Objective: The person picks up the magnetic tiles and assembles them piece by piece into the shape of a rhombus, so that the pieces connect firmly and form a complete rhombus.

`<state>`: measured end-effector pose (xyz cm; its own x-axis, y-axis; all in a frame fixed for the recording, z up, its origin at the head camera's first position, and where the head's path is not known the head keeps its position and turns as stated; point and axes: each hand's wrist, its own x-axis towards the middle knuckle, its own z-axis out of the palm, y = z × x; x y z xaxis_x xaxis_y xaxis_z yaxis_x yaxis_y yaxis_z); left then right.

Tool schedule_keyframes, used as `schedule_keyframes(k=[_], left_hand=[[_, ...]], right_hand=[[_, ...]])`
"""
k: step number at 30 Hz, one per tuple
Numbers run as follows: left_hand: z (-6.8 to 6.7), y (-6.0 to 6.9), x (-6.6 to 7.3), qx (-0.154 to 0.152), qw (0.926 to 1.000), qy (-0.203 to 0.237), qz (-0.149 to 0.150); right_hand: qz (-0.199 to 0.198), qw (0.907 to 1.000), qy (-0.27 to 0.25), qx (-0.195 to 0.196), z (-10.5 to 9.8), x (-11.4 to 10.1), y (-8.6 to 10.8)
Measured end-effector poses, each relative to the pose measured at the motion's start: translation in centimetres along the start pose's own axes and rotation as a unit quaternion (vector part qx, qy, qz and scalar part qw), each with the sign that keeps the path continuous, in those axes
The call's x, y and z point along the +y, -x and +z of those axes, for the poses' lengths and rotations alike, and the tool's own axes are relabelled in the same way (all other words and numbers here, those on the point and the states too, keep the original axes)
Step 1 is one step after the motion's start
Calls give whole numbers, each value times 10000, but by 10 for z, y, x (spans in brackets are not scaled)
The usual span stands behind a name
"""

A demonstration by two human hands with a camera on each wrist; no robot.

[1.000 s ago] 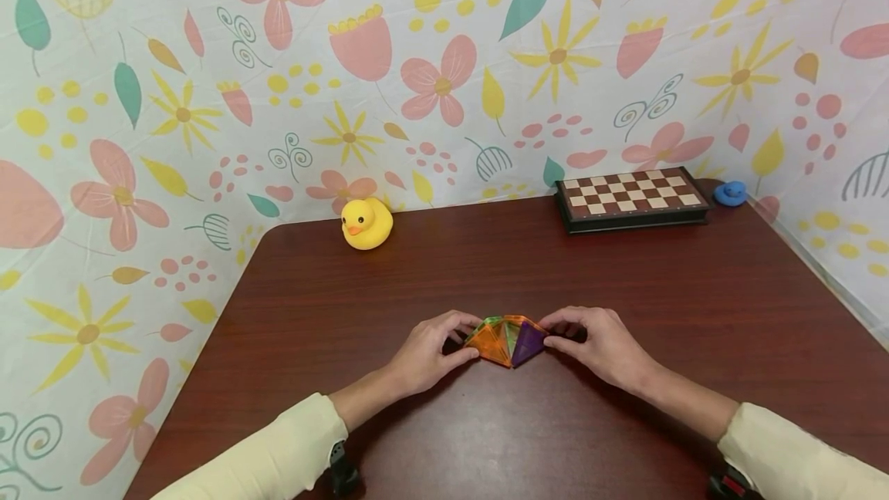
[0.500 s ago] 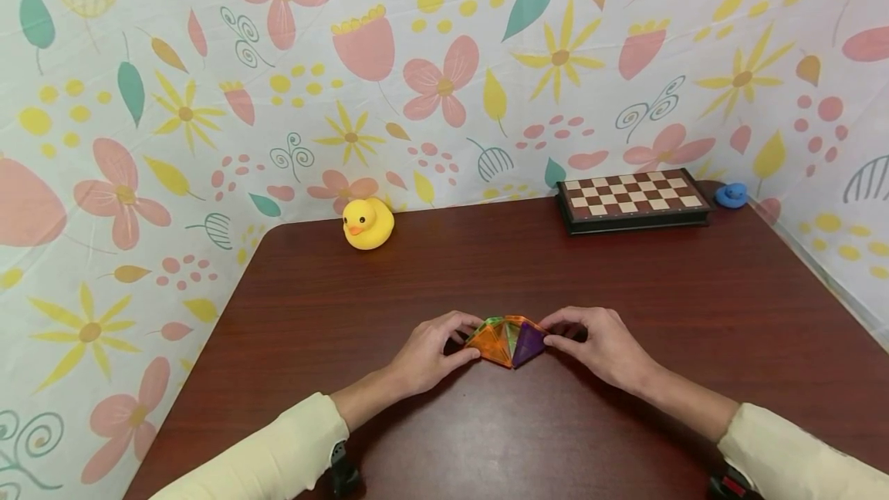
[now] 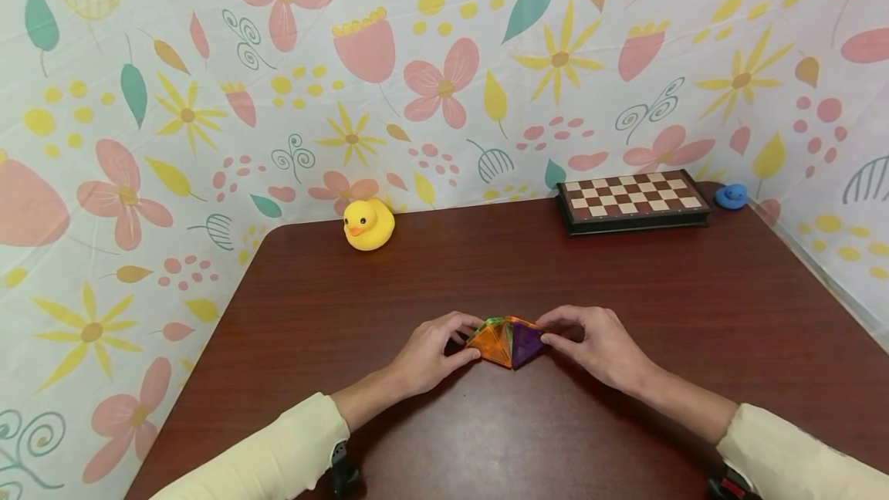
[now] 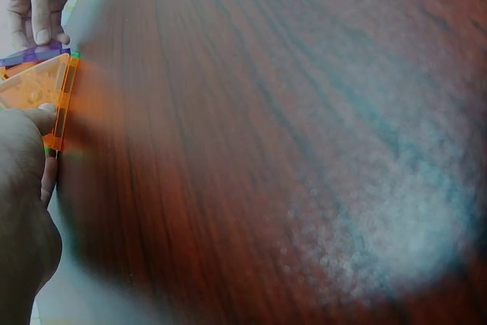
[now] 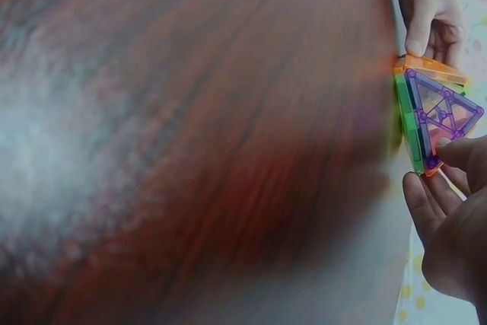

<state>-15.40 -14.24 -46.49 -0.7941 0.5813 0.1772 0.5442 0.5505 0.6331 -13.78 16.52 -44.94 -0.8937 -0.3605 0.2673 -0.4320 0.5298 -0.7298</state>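
Several translucent triangular magnetic tiles stand joined in a small faceted shape on the table. My left hand (image 3: 429,353) pinches its left side, thumb on the front orange magnetic tile (image 3: 491,346) and fingers behind. On the other side my right hand (image 3: 599,342) holds the purple magnetic tile (image 3: 526,345) between thumb and fingers. The orange and purple tiles meet at the front in the head view. A green magnetic tile (image 5: 410,127) shows along the edge below the purple one in the right wrist view. The rear tiles are partly hidden.
On the dark wooden table (image 3: 389,284), a yellow rubber duck (image 3: 369,225) sits at the back left. A checkered board-game box (image 3: 633,202) lies at the back right, beside a small blue duck (image 3: 731,196). A flower-patterned cloth (image 3: 444,145) hangs behind.
The right hand has shifted slightly left with the purple tile, and the gap between it and the orange tile at the front has closed. The left hand stays in place.
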Motion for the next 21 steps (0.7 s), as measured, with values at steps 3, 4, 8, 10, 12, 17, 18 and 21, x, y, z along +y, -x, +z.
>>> schedule_keyframes(k=[3,4,8,10,12,17,18,21], left_hand=[[0,0,0,3,10000,5,10],[0,0,0,3,10000,5,14],[0,0,0,-9,10000,25,4],[0,0,0,0,10000,26,11],[0,0,0,8,10000,36,19],[0,0,-1,1,10000,41,27],[0,0,-1,1,10000,39,29],[1,0,-1,2,10000,38,34]], right_hand=[[-72,9999,-15,70,1,-2,0],[-107,9999,-26,93,1,-2,0],[-209,9996,-65,161,2,-5,-2],[-264,9994,-92,182,3,-7,-3],[-292,9993,-149,184,3,-9,-3],[-259,9987,-425,143,5,-13,-3],[-243,9986,-460,136,5,-13,-3],[-205,9983,-526,126,6,-14,-1]])
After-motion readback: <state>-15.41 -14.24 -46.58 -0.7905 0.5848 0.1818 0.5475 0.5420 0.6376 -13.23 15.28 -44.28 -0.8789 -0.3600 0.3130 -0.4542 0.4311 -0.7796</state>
